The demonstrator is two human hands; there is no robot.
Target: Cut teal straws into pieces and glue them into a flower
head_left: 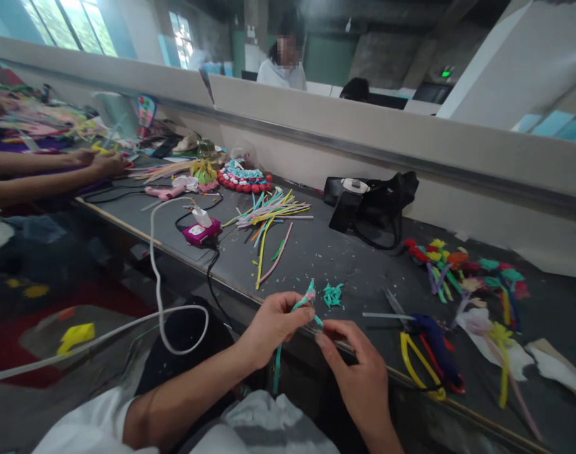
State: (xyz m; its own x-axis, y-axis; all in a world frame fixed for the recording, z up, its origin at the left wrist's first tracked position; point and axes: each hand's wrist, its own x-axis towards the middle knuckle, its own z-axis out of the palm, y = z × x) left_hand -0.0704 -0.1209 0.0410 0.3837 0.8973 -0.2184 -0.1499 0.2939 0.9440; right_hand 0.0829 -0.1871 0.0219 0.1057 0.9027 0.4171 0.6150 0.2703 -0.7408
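Over the table's front edge, my left hand [281,321] pinches a narrow teal strip [277,369] that hangs down below it. A small pink and teal piece [309,294] sticks up between its thumb and forefinger. My right hand [356,359] is closed at thumb and fingertips on a short teal end [318,321], just right of the left hand. Whether this end belongs to the hanging strip, I cannot tell. Just beyond the hands lies a small pile of teal cut pieces [333,294]. Yellow-handled scissors [417,372] rest to the right, beside a dark blue glue gun [434,347].
Beyond my hands lie a bundle of coloured strips [273,208] and a purple power socket [201,232] with cables. A black bag [368,198] stands near the partition. Colourful craft flowers [458,265] lie at right. Another person's hands [103,162] work at far left.
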